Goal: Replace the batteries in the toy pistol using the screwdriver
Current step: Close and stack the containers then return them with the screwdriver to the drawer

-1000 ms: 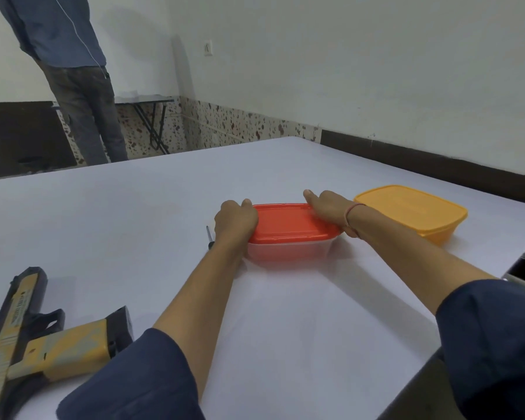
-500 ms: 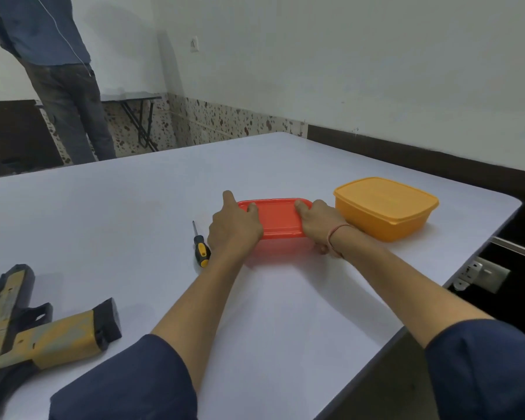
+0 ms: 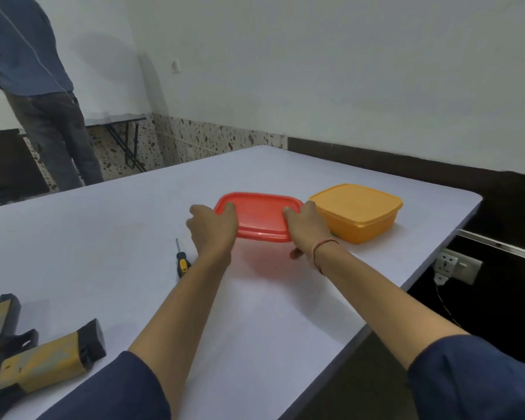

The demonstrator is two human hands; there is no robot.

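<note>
Both hands clamp a red box (image 3: 259, 218) by its ends: the left hand (image 3: 213, 230) curls over the left edge, the right hand (image 3: 307, 230) over the right, thumb below. The screwdriver (image 3: 182, 263) lies on the table (image 3: 119, 237) just left of the left wrist. The pistol (image 3: 28, 353) lies at the near left corner, well apart. An orange box (image 3: 359, 212) sits just right of the red one
</note>
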